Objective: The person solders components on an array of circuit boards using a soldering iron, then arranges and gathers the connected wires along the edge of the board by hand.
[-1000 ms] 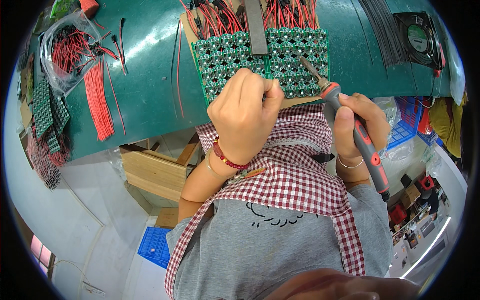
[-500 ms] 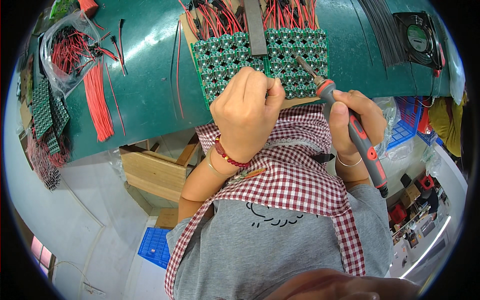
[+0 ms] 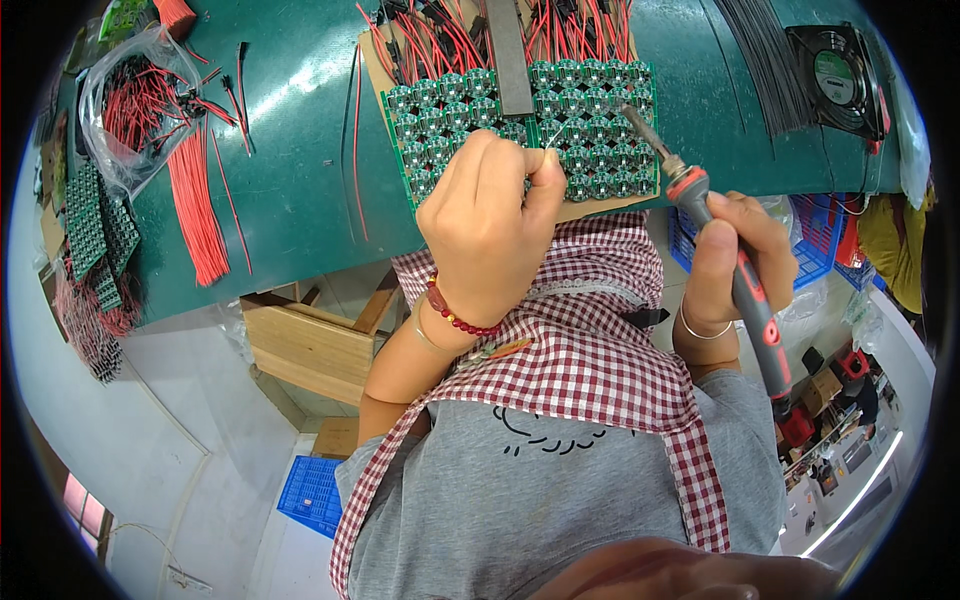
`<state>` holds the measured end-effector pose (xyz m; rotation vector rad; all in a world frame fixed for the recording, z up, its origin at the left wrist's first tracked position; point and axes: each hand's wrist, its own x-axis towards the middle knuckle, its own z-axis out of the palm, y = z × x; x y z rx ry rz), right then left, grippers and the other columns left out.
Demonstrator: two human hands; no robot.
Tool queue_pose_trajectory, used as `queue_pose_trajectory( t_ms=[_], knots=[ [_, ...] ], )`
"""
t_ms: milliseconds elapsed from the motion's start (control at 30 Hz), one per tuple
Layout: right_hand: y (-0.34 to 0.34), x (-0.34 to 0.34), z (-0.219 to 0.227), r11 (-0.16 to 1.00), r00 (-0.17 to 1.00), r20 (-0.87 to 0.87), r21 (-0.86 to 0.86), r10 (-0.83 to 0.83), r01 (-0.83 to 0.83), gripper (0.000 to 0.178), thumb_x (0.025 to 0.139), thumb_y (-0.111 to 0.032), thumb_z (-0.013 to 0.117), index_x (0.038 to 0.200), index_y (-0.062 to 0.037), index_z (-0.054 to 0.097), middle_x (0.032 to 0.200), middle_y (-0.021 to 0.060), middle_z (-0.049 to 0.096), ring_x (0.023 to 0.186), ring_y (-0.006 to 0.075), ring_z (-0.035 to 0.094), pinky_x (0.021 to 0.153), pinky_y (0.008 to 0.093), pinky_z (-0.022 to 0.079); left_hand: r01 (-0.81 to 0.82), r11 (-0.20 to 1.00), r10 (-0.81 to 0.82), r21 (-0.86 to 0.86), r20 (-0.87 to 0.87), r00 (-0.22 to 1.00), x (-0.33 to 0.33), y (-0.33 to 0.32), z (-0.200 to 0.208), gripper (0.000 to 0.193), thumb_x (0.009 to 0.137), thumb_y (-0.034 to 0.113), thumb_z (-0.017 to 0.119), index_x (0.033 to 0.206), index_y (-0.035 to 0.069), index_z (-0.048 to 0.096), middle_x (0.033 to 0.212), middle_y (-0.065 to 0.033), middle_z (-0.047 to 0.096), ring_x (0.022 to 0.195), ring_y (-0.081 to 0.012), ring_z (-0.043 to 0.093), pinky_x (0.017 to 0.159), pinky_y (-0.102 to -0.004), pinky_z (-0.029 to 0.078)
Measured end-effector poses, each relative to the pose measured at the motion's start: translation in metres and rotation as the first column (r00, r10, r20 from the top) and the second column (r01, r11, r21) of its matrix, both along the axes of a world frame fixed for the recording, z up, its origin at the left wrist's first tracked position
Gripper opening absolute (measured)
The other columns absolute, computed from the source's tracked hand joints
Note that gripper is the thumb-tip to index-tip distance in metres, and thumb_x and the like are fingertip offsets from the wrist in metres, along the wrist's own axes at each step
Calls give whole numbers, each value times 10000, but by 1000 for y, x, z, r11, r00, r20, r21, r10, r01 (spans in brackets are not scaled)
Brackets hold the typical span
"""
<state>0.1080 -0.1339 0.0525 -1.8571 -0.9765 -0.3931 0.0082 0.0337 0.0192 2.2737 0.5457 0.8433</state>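
Observation:
My left hand [image 3: 488,215] is closed in a pinch on a thin silvery solder wire [image 3: 556,136], whose tip points up over the boards. Wrapped round the grey and red handle of a soldering iron [image 3: 765,325], my right hand [image 3: 745,262] sits to the right of them. The iron's tip is just above the right panel. Under both lie two panels of small green circuit boards [image 3: 610,150], side by side on a piece of cardboard. A flat grey metal bar [image 3: 510,60] rests between the panels. Red and black wires [image 3: 430,40] with connectors fan out behind them.
On the green tabletop [image 3: 300,130] at left lie a plastic bag of wires [image 3: 145,100] and a bundle of red wires [image 3: 197,210]. Black wires [image 3: 765,60] and a black fan [image 3: 838,80] are at right. A wooden stool [image 3: 305,345] and blue crates [image 3: 312,492] stand below.
The soldering iron and my right hand have moved to the right, away from my left hand. My left hand has shifted slightly, and the solder wire shows more plainly.

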Motion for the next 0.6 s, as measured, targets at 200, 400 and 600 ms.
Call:
queue_pose_trajectory(
  t_ms=[200, 400, 600],
  knots=[
    [13, 11, -1, 992, 983, -130, 8, 127, -127, 116, 767, -3, 663, 873, 41, 652, 597, 92, 587, 453, 165, 525, 439, 278, 413, 4, 999, -4, 37, -7, 1000, 9, 2, -2, 217, 721, -46, 721, 698, 35, 521, 624, -42, 488, 493, -144, 445, 452, -282, 367],
    [25, 15, -7, 981, 976, -99, 38, 194, -191, 117, 755, 12, 660, 866, 46, 649, 570, 76, 567, 426, 155, 511, 414, 272, 388, -13, 998, 13, 57, -12, 1000, 13, 3, -1, 231, 710, -43, 722, 687, 43, 509, 614, -40, 471, 487, -158, 441, 449, -296, 367],
    [28, 17, -9, 979, 975, -86, 47, 203, -200, 115, 751, 12, 662, 859, 45, 648, 571, 78, 572, 421, 161, 515, 410, 277, 391, 9, 999, -5, 49, -85, 996, 13, 2, -3, 216, 725, 2, 701, 717, 44, 489, 671, -98, 480, 570, -273, 534, 492, -374, 437]
  ],
)
